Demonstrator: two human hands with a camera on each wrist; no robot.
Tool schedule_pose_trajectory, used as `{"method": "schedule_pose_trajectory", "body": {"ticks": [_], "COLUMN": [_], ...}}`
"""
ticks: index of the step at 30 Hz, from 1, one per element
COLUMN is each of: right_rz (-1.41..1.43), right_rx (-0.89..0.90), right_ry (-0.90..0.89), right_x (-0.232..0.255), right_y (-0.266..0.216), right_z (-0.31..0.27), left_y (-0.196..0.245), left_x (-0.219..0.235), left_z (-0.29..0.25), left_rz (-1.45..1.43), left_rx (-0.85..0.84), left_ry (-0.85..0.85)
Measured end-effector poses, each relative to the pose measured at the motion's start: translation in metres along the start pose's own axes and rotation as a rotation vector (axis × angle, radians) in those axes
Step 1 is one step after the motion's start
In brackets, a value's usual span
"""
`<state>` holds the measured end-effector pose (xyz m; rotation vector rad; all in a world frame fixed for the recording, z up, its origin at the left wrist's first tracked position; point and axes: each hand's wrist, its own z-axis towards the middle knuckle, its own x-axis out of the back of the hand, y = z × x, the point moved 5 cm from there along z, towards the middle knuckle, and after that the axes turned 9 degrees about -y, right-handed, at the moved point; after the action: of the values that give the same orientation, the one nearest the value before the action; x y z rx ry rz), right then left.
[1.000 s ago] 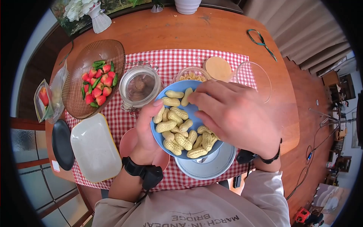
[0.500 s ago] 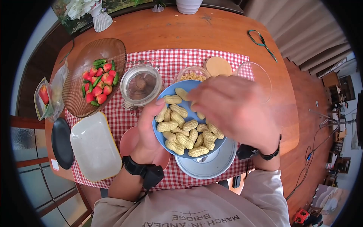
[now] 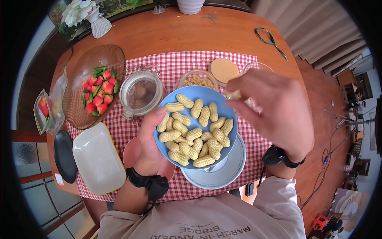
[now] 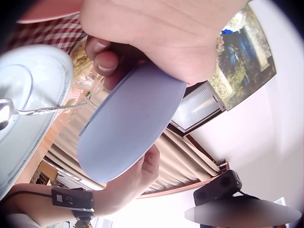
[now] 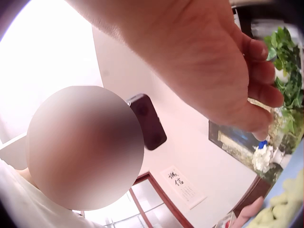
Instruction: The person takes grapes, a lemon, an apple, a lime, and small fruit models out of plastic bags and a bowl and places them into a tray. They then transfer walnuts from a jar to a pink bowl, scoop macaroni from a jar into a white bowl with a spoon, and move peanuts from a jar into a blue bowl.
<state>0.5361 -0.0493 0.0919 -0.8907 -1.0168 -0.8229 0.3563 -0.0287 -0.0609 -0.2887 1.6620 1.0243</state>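
Note:
My left hand (image 3: pixel 150 133) grips the left side of a blue bowl (image 3: pixel 233 137), its thumb over the rim and the other fingers underneath. Many peanuts in their shells (image 3: pixel 193 134) lie in the bowl, which is held above the table. The left wrist view shows the bowl's smooth underside (image 4: pixel 133 121). Just beyond the bowl's right rim, my right hand (image 3: pixel 274 111) is raised, its fingers bent and pinching a peanut (image 3: pixel 234 95); motion blurs it. Below the bowl sits a white plate (image 3: pixel 234 169), with a metal spoon (image 4: pixel 45 111) on it in the left wrist view.
A glass jar (image 3: pixel 140 93), a container of small yellow pieces (image 3: pixel 197 81) and a round wooden lid (image 3: pixel 224 71) stand behind the bowl. Leftward are a brown basket (image 3: pixel 73 101) of red and green produce, a white tray (image 3: pixel 97 155), a black dish (image 3: pixel 65 155) and a pink bowl (image 3: pixel 131 149).
My right hand has moved from over the blue bowl out past its right rim, with a peanut between the fingers, uncovering more peanuts. My left hand still holds the bowl; the head view has shifted slightly.

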Motion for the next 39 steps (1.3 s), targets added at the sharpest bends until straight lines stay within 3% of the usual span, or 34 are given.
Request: {"method": "schedule_pose_trajectory", "body": {"ticks": [3, 6, 10, 15, 16, 17, 19, 20, 22, 29, 32, 35, 36, 38, 39], "right_rz": [-0.035, -0.088, -0.102, -0.022, 0.031, 0.112, 0.137, 0.109, -0.066, -0.181, -0.162, -0.039, -0.038, -0.004, -0.004], "right_rx": [0.109, 0.12, 0.203, 0.308, 0.33, 0.266, 0.078, 0.082, -0.012, -0.326, -0.288, 0.004, 0.004, 0.132, 0.132], "right_ry": [-0.313, -0.332, -0.308, -0.206, -0.175, -0.114, -0.035, 0.097, 0.157, 0.134, 0.167, 0.083, 0.084, -0.133, -0.132], "right_x": [-0.027, -0.054, -0.068, -0.047, -0.036, -0.025, 0.0, 0.008, 0.026, 0.039, 0.035, 0.012, 0.008, -0.01, -0.014], "right_y": [-0.021, -0.026, -0.034, -0.029, -0.026, -0.018, -0.008, -0.001, 0.01, 0.032, 0.021, 0.006, 0.004, -0.011, -0.014], "right_z": [0.003, 0.004, 0.007, 0.009, 0.009, 0.008, 0.004, 0.001, -0.003, -0.013, -0.011, -0.004, -0.003, 0.001, 0.002], "left_y": [0.0, 0.003, 0.003, 0.004, 0.004, 0.004, 0.003, 0.003, 0.004, 0.001, 0.003, 0.002, 0.003, 0.002, 0.001], "left_x": [-0.004, -0.006, 0.003, 0.004, 0.002, 0.0, 0.0, 0.002, 0.005, 0.007, 0.006, 0.006, 0.005, 0.001, 0.001], "left_z": [0.001, 0.001, -0.001, 0.0, 0.002, 0.002, 0.001, 0.0, 0.0, -0.001, -0.001, -0.001, -0.001, 0.0, 0.0], "left_rz": [-0.031, -0.068, -0.006, 0.036, -0.026, -0.088, -0.078, -0.065, -0.01, 0.012, 0.036, 0.037, 0.039, 0.021, 0.022], "left_rx": [-0.025, -0.074, -0.084, -0.056, -0.062, -0.067, -0.058, -0.049, -0.037, -0.013, -0.01, -0.019, -0.019, -0.008, -0.008], "left_ry": [-0.048, -0.102, 0.008, 0.022, -0.04, -0.102, -0.07, -0.039, -0.045, 0.011, -0.002, 0.004, 0.005, -0.014, -0.014]}}
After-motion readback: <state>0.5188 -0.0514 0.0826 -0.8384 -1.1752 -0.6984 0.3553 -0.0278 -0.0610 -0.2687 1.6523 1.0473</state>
